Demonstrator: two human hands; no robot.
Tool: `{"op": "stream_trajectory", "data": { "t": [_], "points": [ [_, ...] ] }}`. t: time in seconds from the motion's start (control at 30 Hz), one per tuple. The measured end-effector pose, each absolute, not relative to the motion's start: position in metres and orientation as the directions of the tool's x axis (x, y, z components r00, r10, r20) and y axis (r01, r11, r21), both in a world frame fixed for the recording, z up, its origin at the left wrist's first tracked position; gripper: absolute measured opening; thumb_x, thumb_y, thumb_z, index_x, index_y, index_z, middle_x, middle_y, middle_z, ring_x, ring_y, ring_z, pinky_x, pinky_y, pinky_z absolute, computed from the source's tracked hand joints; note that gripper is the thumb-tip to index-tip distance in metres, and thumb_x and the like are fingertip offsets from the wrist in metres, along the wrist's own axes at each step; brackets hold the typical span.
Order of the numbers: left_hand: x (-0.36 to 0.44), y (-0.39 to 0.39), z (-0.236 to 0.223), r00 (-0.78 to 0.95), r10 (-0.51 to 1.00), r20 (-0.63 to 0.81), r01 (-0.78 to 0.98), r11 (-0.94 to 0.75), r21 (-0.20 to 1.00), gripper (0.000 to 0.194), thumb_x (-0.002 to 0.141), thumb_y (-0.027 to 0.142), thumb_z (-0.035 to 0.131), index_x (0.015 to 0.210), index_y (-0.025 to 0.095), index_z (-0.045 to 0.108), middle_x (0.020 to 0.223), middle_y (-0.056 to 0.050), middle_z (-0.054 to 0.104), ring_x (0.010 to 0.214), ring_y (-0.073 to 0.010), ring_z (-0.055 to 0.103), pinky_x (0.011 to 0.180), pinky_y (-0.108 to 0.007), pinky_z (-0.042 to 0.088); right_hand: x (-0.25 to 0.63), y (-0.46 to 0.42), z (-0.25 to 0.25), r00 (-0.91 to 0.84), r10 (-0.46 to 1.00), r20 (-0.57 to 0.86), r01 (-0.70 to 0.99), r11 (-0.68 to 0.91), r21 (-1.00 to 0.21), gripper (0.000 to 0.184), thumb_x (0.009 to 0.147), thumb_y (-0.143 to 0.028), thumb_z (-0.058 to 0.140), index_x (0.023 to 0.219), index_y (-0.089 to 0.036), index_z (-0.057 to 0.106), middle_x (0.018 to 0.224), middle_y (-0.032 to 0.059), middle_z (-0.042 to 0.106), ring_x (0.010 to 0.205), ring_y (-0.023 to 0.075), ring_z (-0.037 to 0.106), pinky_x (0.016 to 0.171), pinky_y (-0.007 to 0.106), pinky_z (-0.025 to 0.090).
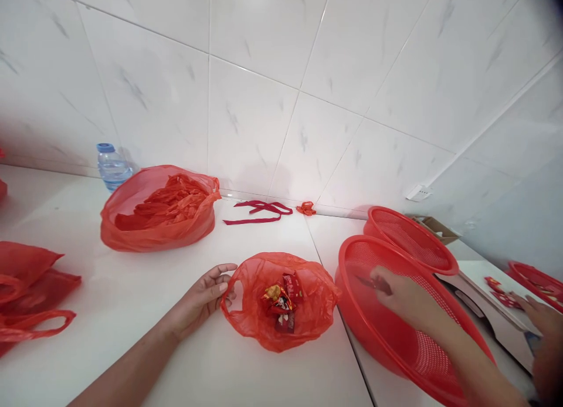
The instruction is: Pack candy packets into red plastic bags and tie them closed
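My left hand (214,291) pinches the handle side of a red plastic bag (250,328) that stands open on the white table. Inside the bag lie a few small wrapped treats: a red packet (292,287) and a gold-coloured one (273,292), with others partly tucked beneath. Over the large red plastic basket (352,313) reaches my right hand (396,290), blurred by motion. Its fingers are closed around a small dark red packet (382,285), whose kind is too smeared to make out.
A larger red bag (162,240) full of crumpled bags sits back left, near a water bottle (113,169). Folded red bags (30,290) lie at left. Dark red ribbon (259,210) lies by the wall. Behind is a second basket (411,237); another person's hand (541,313) shows far right.
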State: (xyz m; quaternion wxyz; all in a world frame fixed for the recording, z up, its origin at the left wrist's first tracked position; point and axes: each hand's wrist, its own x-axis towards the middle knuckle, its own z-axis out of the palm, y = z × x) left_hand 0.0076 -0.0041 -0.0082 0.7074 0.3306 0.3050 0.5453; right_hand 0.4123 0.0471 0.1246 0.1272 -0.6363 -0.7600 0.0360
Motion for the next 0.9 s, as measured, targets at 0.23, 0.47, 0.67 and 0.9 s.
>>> {"op": "stream_trajectory", "data": {
  "t": [0.23, 0.47, 0.67, 0.9],
  "points": [
    [0.008, -0.003, -0.007, 0.216, 0.972, -0.09, -0.561, 0.198, 0.804, 0.038, 0.078, 0.022, 0.065, 0.115, 0.024, 0.056, 0.082, -0.001, 0.059, 0.072, -0.0126, 0.057, 0.07, -0.024, 0.046, 0.405, 0.04, 0.131, -0.217, 0.974, -0.066, 0.967, 0.205, -0.153, 0.007, 0.08, -0.026, 0.044, 0.074, -0.023, 0.047, 0.071, -0.001, 0.06, 0.059, 0.0159, 0.055, 0.049, 0.025, 0.036],
    [0.008, -0.003, -0.005, 0.213, 0.972, -0.095, -0.54, 0.198, 0.818, 0.039, 0.079, 0.023, 0.065, 0.116, 0.023, 0.054, 0.081, -0.002, 0.059, 0.071, -0.0126, 0.057, 0.07, -0.025, 0.046, 0.36, 0.009, 0.137, -0.279, 0.887, 0.368, 0.885, 0.386, -0.26, 0.017, 0.086, -0.031, 0.048, 0.1, -0.025, 0.055, 0.093, 0.0038, 0.065, 0.08, 0.0192, 0.061, 0.065, 0.029, 0.048],
    [0.008, -0.004, -0.009, 0.219, 0.973, -0.074, -0.544, 0.184, 0.818, 0.038, 0.08, 0.022, 0.063, 0.116, 0.023, 0.052, 0.081, -0.001, 0.057, 0.071, -0.0124, 0.057, 0.068, -0.025, 0.047, 0.308, -0.001, 0.095, -0.672, 0.579, 0.461, 0.611, 0.786, -0.095, 0.035, 0.084, -0.006, 0.039, 0.11, -0.024, 0.054, 0.106, 0.005, 0.062, 0.096, 0.0175, 0.059, 0.082, 0.03, 0.048],
    [0.008, -0.004, -0.009, 0.236, 0.97, -0.062, -0.541, 0.184, 0.821, 0.038, 0.08, 0.02, 0.063, 0.116, 0.024, 0.052, 0.083, -0.001, 0.057, 0.072, -0.0122, 0.058, 0.068, -0.025, 0.047, 0.287, -0.001, 0.061, -0.598, 0.786, 0.156, 0.791, 0.611, -0.046, 0.024, 0.085, -0.018, 0.048, 0.109, -0.02, 0.055, 0.101, 0.0071, 0.061, 0.082, 0.0212, 0.059, 0.07, 0.034, 0.048]
  ]
}}
